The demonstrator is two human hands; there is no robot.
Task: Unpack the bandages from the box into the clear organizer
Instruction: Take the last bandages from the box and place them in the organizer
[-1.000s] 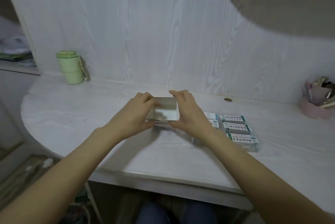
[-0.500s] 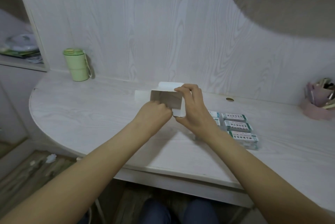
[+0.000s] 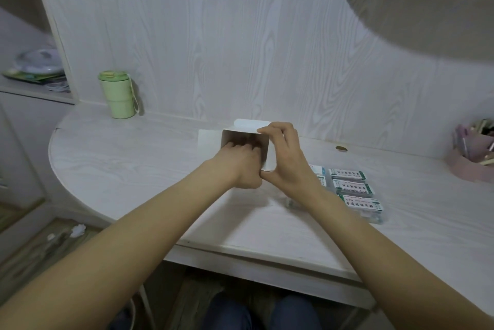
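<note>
White box [image 3: 268, 154], pale green cup [image 3: 117, 95], pink holder [image 3: 470, 166], whitish woodgrain desk [image 3: 128, 158].

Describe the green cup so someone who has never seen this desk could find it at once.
Start at the white wood-grain desk and follow its back edge to the far left corner, next to the open shelf unit. The green cup stands there upright against the wall. It is the only green item on the desk, lidded, with a thin loop strap hanging down its right side.
</note>
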